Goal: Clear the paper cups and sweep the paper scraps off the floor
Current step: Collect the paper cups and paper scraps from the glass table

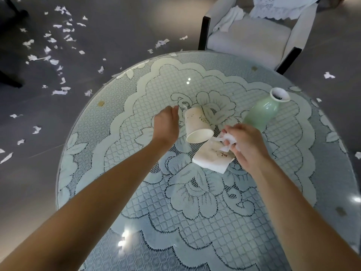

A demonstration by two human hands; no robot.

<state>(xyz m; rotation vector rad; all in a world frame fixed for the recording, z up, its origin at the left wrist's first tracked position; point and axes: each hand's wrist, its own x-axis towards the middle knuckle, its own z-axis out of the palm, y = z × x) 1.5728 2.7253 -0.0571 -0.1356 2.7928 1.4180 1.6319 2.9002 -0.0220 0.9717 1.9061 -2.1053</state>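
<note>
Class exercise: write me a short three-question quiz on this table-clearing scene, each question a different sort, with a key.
1. True or false: the round table holds a green vase.
2. Multiple choice: the right hand pinches A) crumpled paper B) a spoon C) a broom.
3. Fill in: the paper cup beside the left hand lies on its ___.
Key: 1 true; 2 A; 3 side.

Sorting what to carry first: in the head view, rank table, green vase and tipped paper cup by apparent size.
Largest to smallest:
table
green vase
tipped paper cup, only somewhat smaller than the vase
</note>
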